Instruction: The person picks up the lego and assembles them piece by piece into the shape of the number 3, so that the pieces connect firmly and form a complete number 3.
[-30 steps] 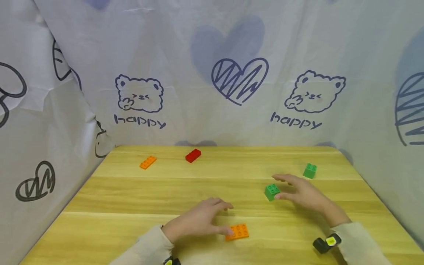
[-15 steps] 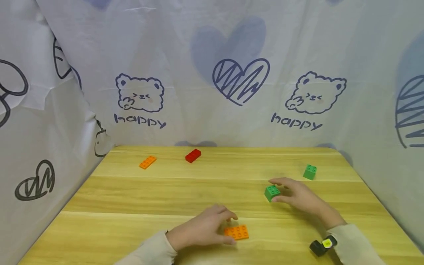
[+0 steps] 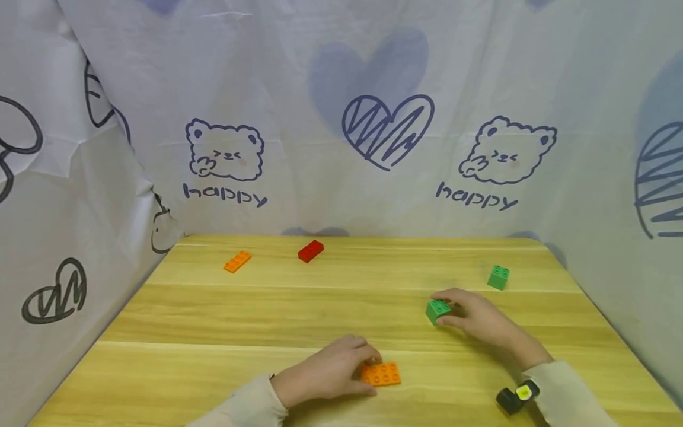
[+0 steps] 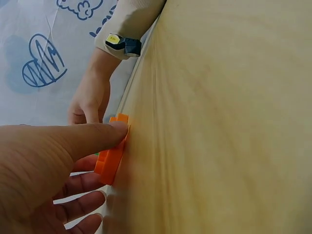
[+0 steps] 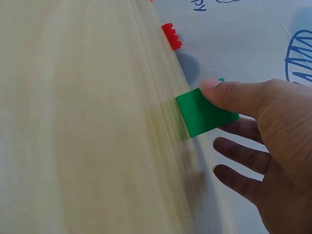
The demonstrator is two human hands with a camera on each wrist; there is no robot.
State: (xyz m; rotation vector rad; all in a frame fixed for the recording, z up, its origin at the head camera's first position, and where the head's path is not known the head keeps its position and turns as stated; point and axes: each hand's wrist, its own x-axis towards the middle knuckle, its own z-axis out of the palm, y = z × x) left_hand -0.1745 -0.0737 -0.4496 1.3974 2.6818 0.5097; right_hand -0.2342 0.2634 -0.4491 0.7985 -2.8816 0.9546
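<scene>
My left hand point(image 3: 332, 369) pinches the left end of a thin orange toy brick point(image 3: 386, 374) with studs, low at the table's front. In the left wrist view the thumb lies along one long edge of that orange brick point(image 4: 113, 158), with the index finger at the opposite edge and the other fingers spread loosely. Farther right, my right hand point(image 3: 476, 319) pinches a small green toy brick point(image 3: 435, 312) with its studs up. The right wrist view has the thumb on the near face of this green brick point(image 5: 200, 114), partly covering it; the remaining fingers fan out below.
A second green brick point(image 3: 498, 277) stands beyond the right hand. At the back are a red brick point(image 3: 310, 251) and another orange brick point(image 3: 237, 261). A printed white cloth point(image 3: 299, 196) encloses the wooden table point(image 3: 240, 314) at the back and sides.
Both hands have closed in on their bricks: left fingers and thumb now pinch the orange one, right ones the green one. The right fingertips came nearer; the bricks have stayed almost in place.
</scene>
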